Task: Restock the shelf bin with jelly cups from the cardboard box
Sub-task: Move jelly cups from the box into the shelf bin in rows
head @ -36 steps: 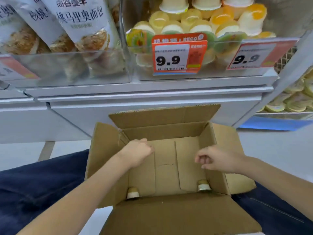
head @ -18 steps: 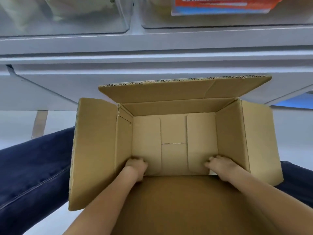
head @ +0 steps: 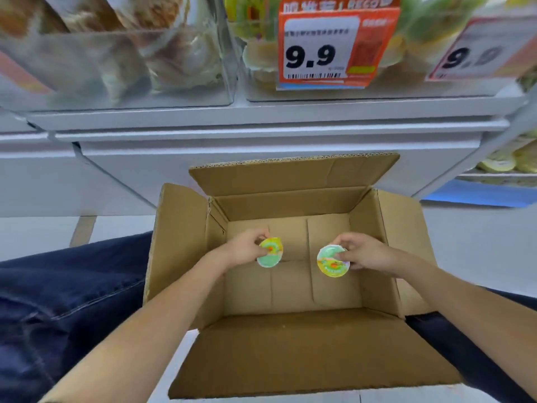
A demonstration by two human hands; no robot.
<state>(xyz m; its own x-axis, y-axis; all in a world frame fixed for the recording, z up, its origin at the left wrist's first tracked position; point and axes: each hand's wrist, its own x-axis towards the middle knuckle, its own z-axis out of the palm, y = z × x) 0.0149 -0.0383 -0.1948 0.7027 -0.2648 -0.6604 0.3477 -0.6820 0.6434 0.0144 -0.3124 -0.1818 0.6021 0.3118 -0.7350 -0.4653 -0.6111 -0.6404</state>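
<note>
The step in hand looks like the lift-out: each of the 2 hands has a jelly cup raised inside the cardboard box (head: pixel 293 286), clear of its floor, with the foil lids turned toward the camera. The left hand (head: pixel 244 251) has its fingers curled round the left jelly cup (head: pixel 270 253), whose lid is green and yellow with a small orange spot. The right hand (head: pixel 363 251) pinches the right jelly cup (head: pixel 332 261) at its rim, thumb and fingers closed on it. No other cups show in the part of the box floor that can be seen, so these may be the last 2, though the near wall hides the closest strip.

The next move, as I judge it, calls for carrying both cups up and forward over the far flap and over the front wall of the clear shelf bin (head: pixel 377 91), which stands above on the white shelf (head: pixel 261 120) and already holds yellow and green cups behind its tags. The lift must clear that front wall before the cups are let go.

The orange price tag (head: pixel 334 45) on the bin reads "9.9" above a barcode; the characters printed above it are too blurred to read. A second tag (head: pixel 479 50) at the right also reads "9.9". The neighbouring left bin (head: pixel 116 68) holds bagged bread, its print unreadable here.
</note>
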